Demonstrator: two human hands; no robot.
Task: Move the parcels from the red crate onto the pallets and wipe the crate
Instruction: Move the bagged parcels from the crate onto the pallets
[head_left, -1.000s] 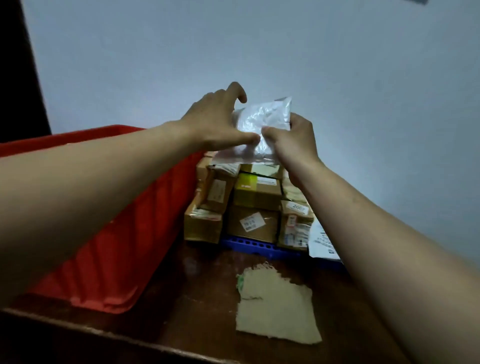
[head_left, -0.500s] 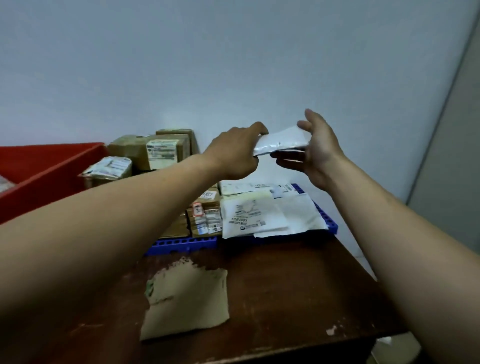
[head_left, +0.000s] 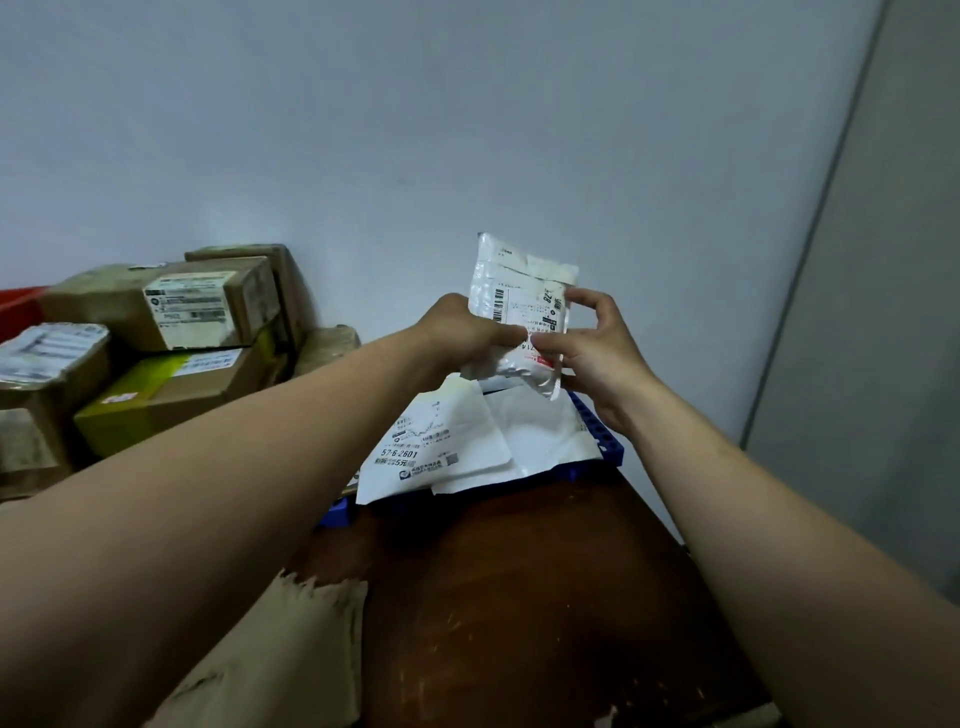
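Observation:
A small white plastic parcel (head_left: 519, 306) with a printed label stands upright in the air above the blue pallet (head_left: 605, 441). My left hand (head_left: 457, 332) grips its lower left edge. My right hand (head_left: 597, 348) pinches its right side and bottom. Flat white mailer parcels (head_left: 467, 447) lie on the pallet under it. Only a sliver of the red crate (head_left: 18, 306) shows at the far left.
Brown cardboard boxes (head_left: 197, 306) are stacked at the left against the wall. A torn beige cloth (head_left: 291, 654) lies on the brown table (head_left: 519, 597) near me. The table's right edge drops off beside a grey panel (head_left: 883, 364).
The parcel was held flat and edge-on; now it is turned upright with its label facing me. Both hands have shifted lower, over the white mailers. The view has panned right.

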